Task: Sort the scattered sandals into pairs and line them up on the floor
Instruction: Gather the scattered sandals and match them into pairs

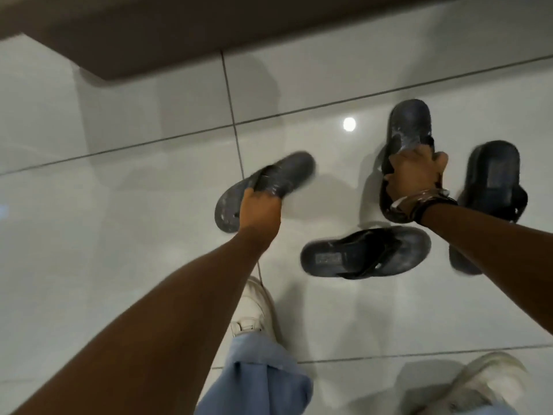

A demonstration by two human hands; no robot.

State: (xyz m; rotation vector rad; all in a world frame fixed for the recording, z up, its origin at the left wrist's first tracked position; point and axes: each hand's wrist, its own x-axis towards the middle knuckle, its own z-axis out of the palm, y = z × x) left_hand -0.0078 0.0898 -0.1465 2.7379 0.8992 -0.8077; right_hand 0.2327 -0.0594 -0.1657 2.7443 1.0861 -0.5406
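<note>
My left hand (259, 209) grips a dark, paint-flecked sandal (287, 172) by its strap, holding it above the glossy white tiled floor (119, 220) at mid-frame. My right hand (414, 173), with bracelets at the wrist, is closed on a second dark slide sandal (409, 124) further right. A black thong sandal (365, 254) lies sideways on the floor below my right hand. Another black slide sandal (493, 178) lies at the far right. The toe of one more dark sandal (462, 259) shows under my right forearm.
A brown wall base or ledge (179, 28) runs across the top of the view. My own white shoes (257, 310) (484, 381) and a light blue trouser leg (254, 375) are at the bottom. A ceiling light reflects on the tiles (349, 124).
</note>
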